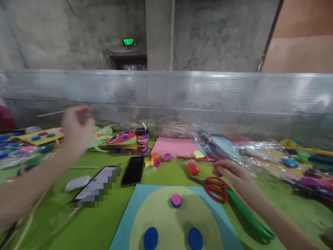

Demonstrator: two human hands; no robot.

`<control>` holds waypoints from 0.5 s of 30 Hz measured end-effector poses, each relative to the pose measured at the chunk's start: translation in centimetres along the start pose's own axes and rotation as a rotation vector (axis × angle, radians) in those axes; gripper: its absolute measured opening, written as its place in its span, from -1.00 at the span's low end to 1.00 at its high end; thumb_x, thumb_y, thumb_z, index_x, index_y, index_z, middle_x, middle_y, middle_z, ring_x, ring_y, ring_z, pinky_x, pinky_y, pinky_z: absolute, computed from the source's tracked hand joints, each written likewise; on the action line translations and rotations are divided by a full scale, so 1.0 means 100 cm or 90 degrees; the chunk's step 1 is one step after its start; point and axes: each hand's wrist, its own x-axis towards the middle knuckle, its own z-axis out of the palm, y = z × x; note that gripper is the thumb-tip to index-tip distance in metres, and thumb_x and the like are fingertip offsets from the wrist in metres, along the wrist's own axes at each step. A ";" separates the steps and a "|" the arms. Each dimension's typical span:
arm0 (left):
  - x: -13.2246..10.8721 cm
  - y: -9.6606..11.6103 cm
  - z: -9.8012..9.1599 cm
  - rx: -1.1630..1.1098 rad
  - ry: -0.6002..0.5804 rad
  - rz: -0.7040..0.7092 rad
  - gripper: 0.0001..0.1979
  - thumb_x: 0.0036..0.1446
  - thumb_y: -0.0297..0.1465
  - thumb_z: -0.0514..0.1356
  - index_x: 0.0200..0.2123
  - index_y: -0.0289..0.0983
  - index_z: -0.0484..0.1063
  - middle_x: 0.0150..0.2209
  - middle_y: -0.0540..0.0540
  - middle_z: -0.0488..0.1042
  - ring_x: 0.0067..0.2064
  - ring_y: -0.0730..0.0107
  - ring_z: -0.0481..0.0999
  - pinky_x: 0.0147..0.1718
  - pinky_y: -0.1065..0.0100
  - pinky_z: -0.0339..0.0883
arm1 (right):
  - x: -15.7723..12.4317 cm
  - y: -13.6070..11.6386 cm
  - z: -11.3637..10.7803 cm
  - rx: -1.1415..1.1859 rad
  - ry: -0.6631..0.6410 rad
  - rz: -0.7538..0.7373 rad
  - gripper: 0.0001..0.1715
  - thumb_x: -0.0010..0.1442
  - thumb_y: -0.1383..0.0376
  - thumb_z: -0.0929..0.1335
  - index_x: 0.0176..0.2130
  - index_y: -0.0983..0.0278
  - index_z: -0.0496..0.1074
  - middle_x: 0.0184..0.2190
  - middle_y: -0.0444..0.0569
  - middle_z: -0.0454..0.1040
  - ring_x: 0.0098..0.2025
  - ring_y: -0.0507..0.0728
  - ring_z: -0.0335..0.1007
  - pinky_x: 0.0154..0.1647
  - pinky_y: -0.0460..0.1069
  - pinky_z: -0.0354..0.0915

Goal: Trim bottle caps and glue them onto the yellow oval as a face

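My left hand point(79, 128) is raised above the left side of the table, blurred, its fingers curled into a pinch. A thin pale stick point(50, 113) juts out to the left from it. Over the right side, my right hand point(234, 175) has its fingertips pressed together; whatever may be between them is hidden. Just below it lie red-handled scissors point(215, 189) and a long green tool or case point(248, 215). In front of me is a blue sheet point(125, 222) bearing a pale yellow-green round shape point(169, 218), with two blue ovals point(151, 238) and a pink-and-blue disc point(176, 200).
Two phones point(132, 170) and a white mouse-like object point(77, 183) lie left of the sheet. Behind stand a purple cup point(142, 140) with a straw, pink paper point(175, 146) and a red packet point(194, 168). Clear plastic wrap point(249, 152) and a perforated metal panel point(161, 93) are farther back.
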 end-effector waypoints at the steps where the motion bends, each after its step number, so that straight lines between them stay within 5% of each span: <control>1: 0.019 0.008 0.022 0.004 0.032 0.020 -0.65 0.23 -0.36 -0.11 0.05 -0.34 0.12 0.06 -0.05 0.18 0.10 0.04 0.12 0.03 0.02 0.05 | 0.004 0.010 -0.002 -0.028 -0.026 0.000 -0.76 0.17 0.17 0.22 -0.37 0.21 0.39 -0.45 -0.04 0.47 -0.45 0.13 0.39 -0.46 0.01 0.34; 2: 0.032 0.018 0.046 0.005 0.063 0.043 -0.64 0.24 -0.40 -0.16 0.08 -0.36 0.05 0.07 -0.08 0.14 0.12 0.08 0.05 0.07 0.02 -0.03 | 0.007 0.020 -0.002 -0.062 -0.044 -0.001 -0.79 0.14 0.19 0.25 -0.41 0.22 0.40 -0.46 -0.05 0.46 -0.46 0.13 0.37 -0.46 0.02 0.31; 4: 0.036 0.039 0.096 -0.015 0.002 0.123 -0.71 0.19 -0.45 -0.10 -0.03 -0.33 0.19 -0.04 -0.05 0.27 0.03 0.27 0.20 0.05 0.18 0.07 | 0.010 0.039 0.000 -0.135 -0.070 -0.013 -0.78 0.12 0.22 0.26 -0.49 0.24 0.38 -0.51 -0.08 0.42 -0.49 0.10 0.33 -0.44 0.03 0.28; 8: 0.002 0.064 0.164 -0.067 -0.105 0.249 -0.78 0.07 -0.53 0.00 -0.24 -0.24 0.36 -0.28 -0.01 0.44 -0.17 0.36 0.37 -0.10 0.27 0.24 | 0.007 0.059 0.010 -0.275 -0.124 -0.062 -0.75 0.15 0.24 0.27 -0.50 0.31 0.33 -0.46 -0.09 0.37 -0.33 0.07 0.30 -0.25 0.06 0.24; 11: -0.015 0.055 0.178 -0.076 -0.111 0.277 -0.75 0.04 -0.57 -0.02 -0.27 -0.24 0.36 -0.30 -0.07 0.46 -0.18 0.31 0.39 -0.13 0.18 0.25 | 0.004 0.057 0.016 -0.347 -0.145 -0.082 -0.73 0.17 0.23 0.22 -0.48 0.28 0.37 -0.41 0.02 0.39 -0.26 0.17 0.28 -0.22 0.11 0.23; 15: -0.020 0.037 0.174 -0.049 -0.148 0.289 -0.75 0.05 -0.55 -0.03 -0.25 -0.23 0.37 -0.26 -0.08 0.46 -0.14 0.28 0.36 -0.07 0.10 0.20 | -0.003 0.047 0.027 -0.359 -0.173 -0.096 -0.80 0.13 0.23 0.24 -0.35 0.26 0.42 -0.36 0.05 0.41 -0.23 0.23 0.29 -0.20 0.15 0.23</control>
